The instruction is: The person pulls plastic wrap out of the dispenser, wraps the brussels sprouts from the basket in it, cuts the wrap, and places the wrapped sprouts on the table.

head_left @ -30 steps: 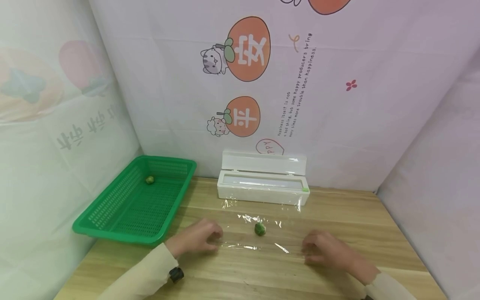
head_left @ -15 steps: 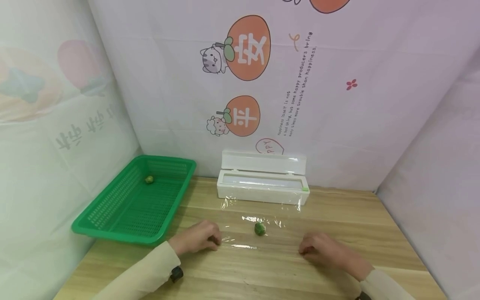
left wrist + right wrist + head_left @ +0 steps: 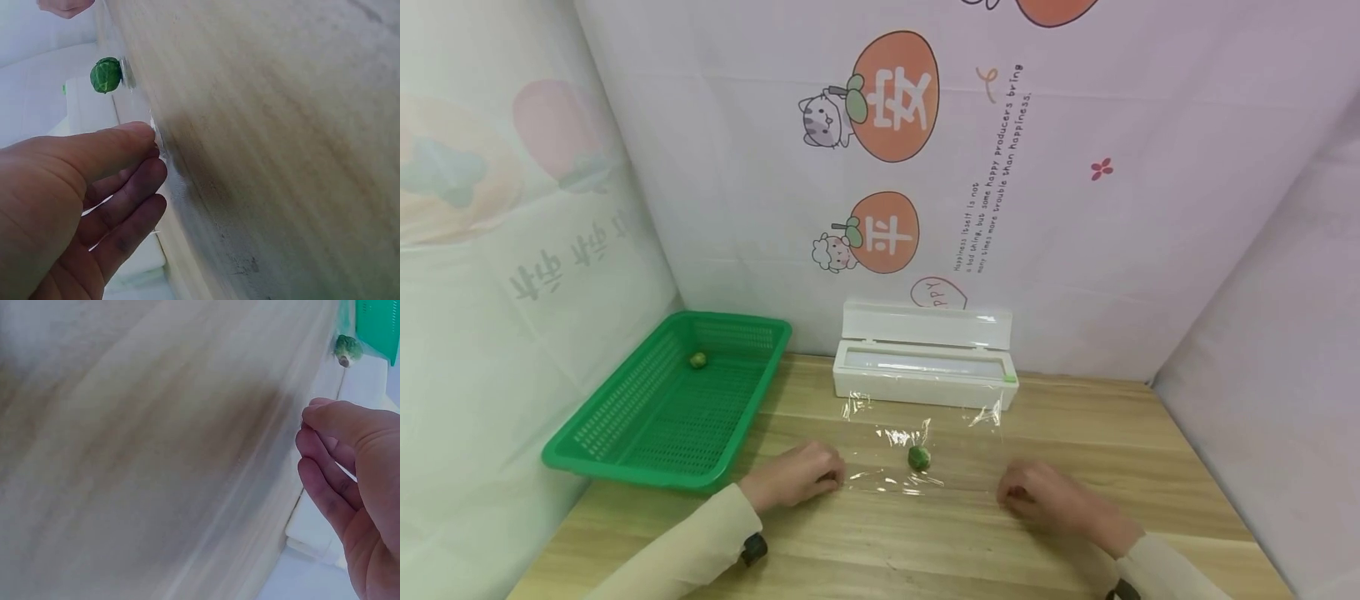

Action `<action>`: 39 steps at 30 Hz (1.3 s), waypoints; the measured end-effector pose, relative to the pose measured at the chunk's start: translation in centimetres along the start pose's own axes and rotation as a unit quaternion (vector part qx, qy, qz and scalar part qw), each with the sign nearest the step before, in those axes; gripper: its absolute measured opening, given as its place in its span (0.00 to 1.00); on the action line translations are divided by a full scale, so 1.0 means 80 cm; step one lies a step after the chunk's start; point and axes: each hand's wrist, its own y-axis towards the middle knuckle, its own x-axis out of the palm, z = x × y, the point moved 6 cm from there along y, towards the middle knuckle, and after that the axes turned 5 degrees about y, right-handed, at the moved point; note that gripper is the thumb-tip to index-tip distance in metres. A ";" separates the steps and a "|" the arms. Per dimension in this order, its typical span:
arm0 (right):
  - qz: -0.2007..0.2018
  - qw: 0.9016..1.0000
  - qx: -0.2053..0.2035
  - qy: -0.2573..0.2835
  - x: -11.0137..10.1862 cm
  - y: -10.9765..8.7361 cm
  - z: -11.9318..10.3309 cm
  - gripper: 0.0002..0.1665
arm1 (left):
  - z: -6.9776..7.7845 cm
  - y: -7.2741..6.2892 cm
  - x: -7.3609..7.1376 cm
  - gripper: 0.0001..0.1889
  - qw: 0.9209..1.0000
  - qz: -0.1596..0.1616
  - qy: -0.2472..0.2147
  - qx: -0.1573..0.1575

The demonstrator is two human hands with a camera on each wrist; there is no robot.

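Head view, and from where I stand the Brussels sprout (image 3: pixel 919 457) sits about midway between the left hand (image 3: pixel 797 477) and the right hand (image 3: pixel 1051 500), resting, it seems, on clear cling film (image 3: pixel 898 437) spread over the wood-grain desk (image 3: pixel 925 550). Neither hand touches it, and I can't call one clearly nearer; it lies a little farther from the person than either set of fingertips. Its pale stem end shows to the right wrist camera, so its axis points roughly to that side. Both hands pinch: the left grips the film's near left corner, a glint at its fingertips; the right has thumb and fingers together at the near right corner, though the film barely shows there. Beyond the sprout, the sheet reaches a white wrap dispenser (image 3: pixel 917 389) with its lid (image 3: pixel 927 327) raised. Off left, a green plastic basket (image 3: pixel 677 433) holds a second sprout (image 3: pixel 697 360).
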 end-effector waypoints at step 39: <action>-0.010 0.986 0.163 0.014 -0.024 0.051 0.061 0.07 | -0.061 0.055 -0.003 0.06 0.991 0.075 -0.035 -0.105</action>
